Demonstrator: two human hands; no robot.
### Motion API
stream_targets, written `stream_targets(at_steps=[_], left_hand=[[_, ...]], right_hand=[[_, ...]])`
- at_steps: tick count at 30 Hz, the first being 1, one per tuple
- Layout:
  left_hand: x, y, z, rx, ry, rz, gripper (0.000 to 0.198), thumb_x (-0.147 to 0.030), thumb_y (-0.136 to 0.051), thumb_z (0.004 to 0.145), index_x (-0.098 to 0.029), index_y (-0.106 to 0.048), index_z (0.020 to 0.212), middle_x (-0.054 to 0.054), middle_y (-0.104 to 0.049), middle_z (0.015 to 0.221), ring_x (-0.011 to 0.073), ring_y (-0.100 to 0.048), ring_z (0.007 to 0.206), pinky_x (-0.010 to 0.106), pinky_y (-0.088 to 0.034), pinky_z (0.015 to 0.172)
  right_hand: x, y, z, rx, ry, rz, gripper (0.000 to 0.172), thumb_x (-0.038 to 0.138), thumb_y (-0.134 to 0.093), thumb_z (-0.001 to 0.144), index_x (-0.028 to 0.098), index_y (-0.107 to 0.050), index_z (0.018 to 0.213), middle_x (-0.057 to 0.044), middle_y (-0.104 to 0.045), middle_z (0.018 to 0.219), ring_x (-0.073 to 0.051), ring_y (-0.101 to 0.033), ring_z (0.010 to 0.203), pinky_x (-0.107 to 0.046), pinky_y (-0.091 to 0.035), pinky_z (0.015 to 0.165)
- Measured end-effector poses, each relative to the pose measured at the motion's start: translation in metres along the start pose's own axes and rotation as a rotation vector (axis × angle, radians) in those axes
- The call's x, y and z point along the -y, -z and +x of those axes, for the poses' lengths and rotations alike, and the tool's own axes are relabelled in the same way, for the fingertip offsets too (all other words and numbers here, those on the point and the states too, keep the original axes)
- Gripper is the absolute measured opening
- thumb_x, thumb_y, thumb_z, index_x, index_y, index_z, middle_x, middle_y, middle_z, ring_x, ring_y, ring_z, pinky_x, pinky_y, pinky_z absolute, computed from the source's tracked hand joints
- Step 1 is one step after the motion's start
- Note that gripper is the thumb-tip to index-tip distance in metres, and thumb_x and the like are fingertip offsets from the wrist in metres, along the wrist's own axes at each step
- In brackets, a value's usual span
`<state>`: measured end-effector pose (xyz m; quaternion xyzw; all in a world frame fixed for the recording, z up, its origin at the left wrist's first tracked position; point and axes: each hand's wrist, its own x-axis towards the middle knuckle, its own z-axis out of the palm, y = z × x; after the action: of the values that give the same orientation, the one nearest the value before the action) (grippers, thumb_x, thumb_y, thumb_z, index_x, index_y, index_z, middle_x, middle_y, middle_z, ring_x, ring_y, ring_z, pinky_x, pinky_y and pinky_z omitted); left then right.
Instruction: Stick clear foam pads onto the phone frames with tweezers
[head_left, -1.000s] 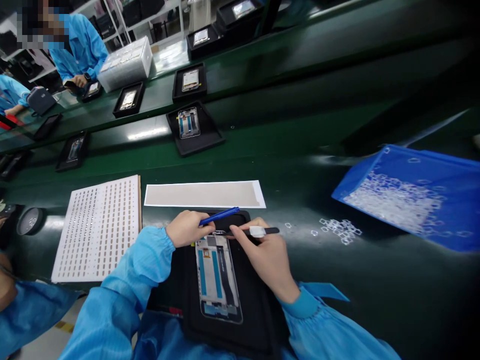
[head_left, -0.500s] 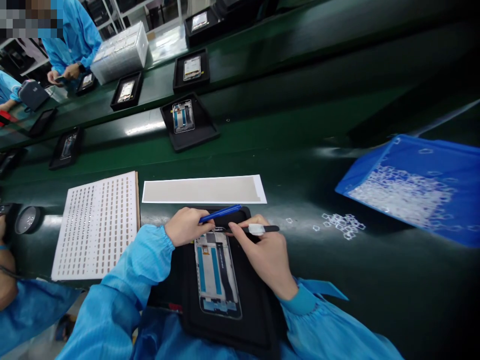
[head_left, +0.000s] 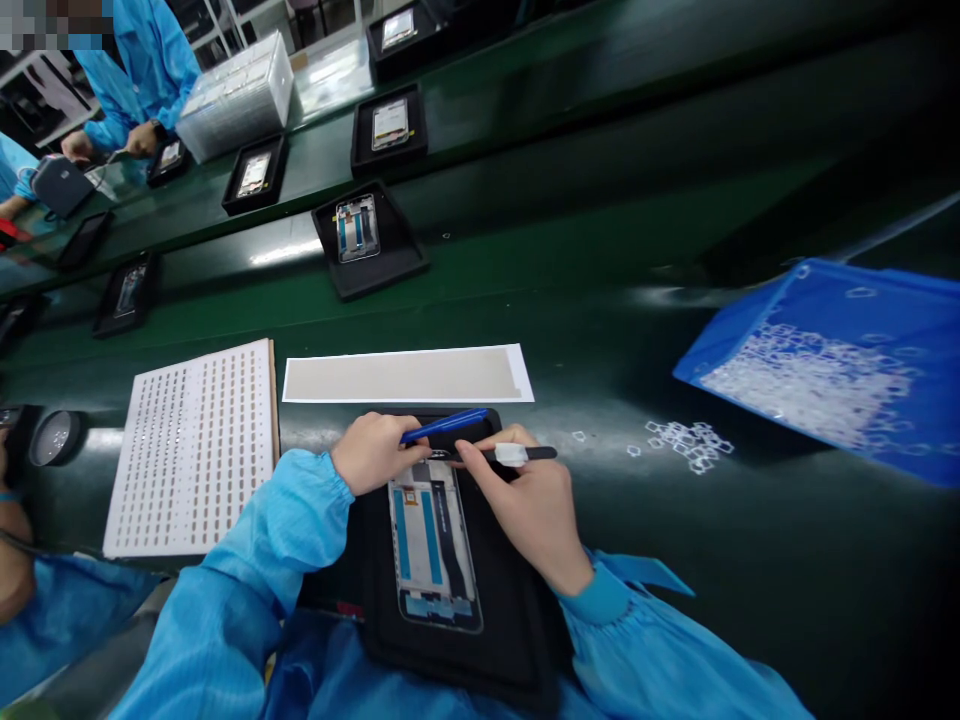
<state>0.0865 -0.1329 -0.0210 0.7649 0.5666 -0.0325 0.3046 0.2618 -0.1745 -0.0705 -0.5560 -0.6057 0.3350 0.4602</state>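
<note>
Evidently your left hand (head_left: 375,455) grips blue pen-like tool (head_left: 452,422), tucked probably so fingertips are free; your right hand (head_left: 534,505) pinches white-wrapped tweezers-like tool (head_left: 512,455). Both hover by top end of phone chassis (head_left: 418,540), lower centre of frame; black tray (head_left: 514,630) likely cradles it steady.

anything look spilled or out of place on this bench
Possibly the small whitish rings: a cluster lies loose on the green bench, outside the blue container full of similar ones, with two strays nearer the right hand. They look spilled, though they may have been set out on purpose.
</note>
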Motion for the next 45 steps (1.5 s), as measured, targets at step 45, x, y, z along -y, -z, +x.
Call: stream_targets(at_steps=[45], left_hand=[[0.008,-0.105,-0.169,-0.218,0.281,-0.754,0.083,-0.038,-0.062,0.082,-0.029,-0.020,0.153,0.008,-0.050,0.143,0.0279,-0.048,0.130,0.039,-0.046,0.104]], right_hand=[[-0.007,-0.001,-0.002,-0.263,-0.023,0.241,0.036,0.048,-0.043,0.099,0.020,-0.065,0.106,-0.003,-0.057,0.073,-0.019,-0.058,0.067,-0.035,-0.050,0.068]])
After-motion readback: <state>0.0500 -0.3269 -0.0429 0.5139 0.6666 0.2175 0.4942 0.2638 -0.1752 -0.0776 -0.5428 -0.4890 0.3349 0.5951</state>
